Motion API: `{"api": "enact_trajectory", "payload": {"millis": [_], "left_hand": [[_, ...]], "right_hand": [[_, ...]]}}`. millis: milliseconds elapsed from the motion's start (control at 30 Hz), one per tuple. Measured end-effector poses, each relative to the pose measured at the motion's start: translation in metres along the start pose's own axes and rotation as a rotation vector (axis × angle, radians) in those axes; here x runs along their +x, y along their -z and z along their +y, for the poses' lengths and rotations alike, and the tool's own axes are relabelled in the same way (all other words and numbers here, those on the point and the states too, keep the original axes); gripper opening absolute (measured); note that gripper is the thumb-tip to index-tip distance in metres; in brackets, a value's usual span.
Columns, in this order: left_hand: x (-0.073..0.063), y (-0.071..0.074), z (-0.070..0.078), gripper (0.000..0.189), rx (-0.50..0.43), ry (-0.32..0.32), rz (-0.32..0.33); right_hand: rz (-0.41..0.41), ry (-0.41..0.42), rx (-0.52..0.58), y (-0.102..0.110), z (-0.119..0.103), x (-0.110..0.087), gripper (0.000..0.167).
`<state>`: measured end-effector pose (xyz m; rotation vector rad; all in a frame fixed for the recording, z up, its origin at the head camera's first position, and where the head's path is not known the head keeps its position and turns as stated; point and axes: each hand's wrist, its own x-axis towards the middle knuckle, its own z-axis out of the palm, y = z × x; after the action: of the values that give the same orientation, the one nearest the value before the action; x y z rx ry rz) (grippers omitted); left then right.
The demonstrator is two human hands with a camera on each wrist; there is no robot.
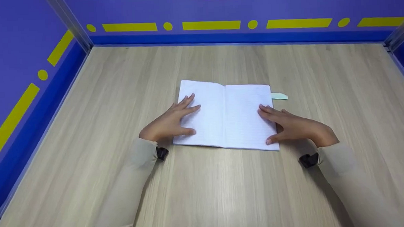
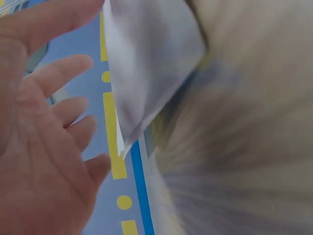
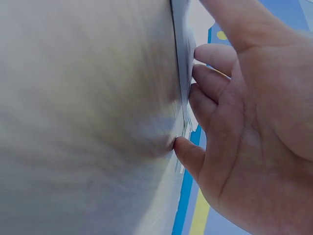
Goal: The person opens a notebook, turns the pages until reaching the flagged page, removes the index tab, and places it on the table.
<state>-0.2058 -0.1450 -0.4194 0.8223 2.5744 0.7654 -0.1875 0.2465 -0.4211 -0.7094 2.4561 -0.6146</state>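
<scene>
An open notebook [image 1: 224,119] with white ruled pages lies in the middle of the wooden table. A pale green strip [image 1: 279,96] sticks out past its right edge. Over the left page [image 2: 151,54] is my left hand [image 1: 171,121], its fingers spread and thumb at the paper; in the left wrist view that page's corner stands up from the tabletop. My right hand [image 1: 294,126] reaches in from the other side, with fingertips and thumb on the right page near its outer edge. In the right wrist view, the little finger [image 3: 190,155] extends down to the table.
The wooden tabletop [image 1: 205,195] extends around the notebook. Blue panels with yellow dashes and dots [image 1: 211,25] border it at the back and left, with metal posts [image 1: 70,23] at the corners. A small black device [image 1: 309,160] is worn on each wrist.
</scene>
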Motion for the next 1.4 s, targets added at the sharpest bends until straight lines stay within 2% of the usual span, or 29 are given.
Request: {"api": "enact_trajectory", "payload": {"millis": [167,233,333,600,967,1400], "left_hand": [[-0.001,0.001,-0.004,0.089,-0.039,0.075,-0.140],[-0.001,0.001,-0.006,0.091,-0.056,0.095,-0.174],[-0.001,0.001,-0.009,0.092,-0.071,0.092,-0.200],[0.000,0.001,-0.014,0.093,-0.077,0.067,-0.216],[-0.002,0.002,-0.014,0.092,-0.093,0.044,-0.220],[-0.004,0.002,-0.015,0.092,-0.102,0.042,-0.212]], "right_hand": [[-0.005,-0.007,0.007,0.001,-0.001,0.000,0.104],[-0.011,-0.012,0.010,0.001,-0.001,0.000,0.104],[-0.018,-0.003,0.016,0.001,0.002,0.000,0.106],[-0.049,0.063,0.080,0.005,0.007,-0.002,0.109],[-0.074,0.054,0.078,0.006,0.008,-0.001,0.117],[-0.077,0.049,0.098,0.007,0.005,-0.002,0.115]]}}
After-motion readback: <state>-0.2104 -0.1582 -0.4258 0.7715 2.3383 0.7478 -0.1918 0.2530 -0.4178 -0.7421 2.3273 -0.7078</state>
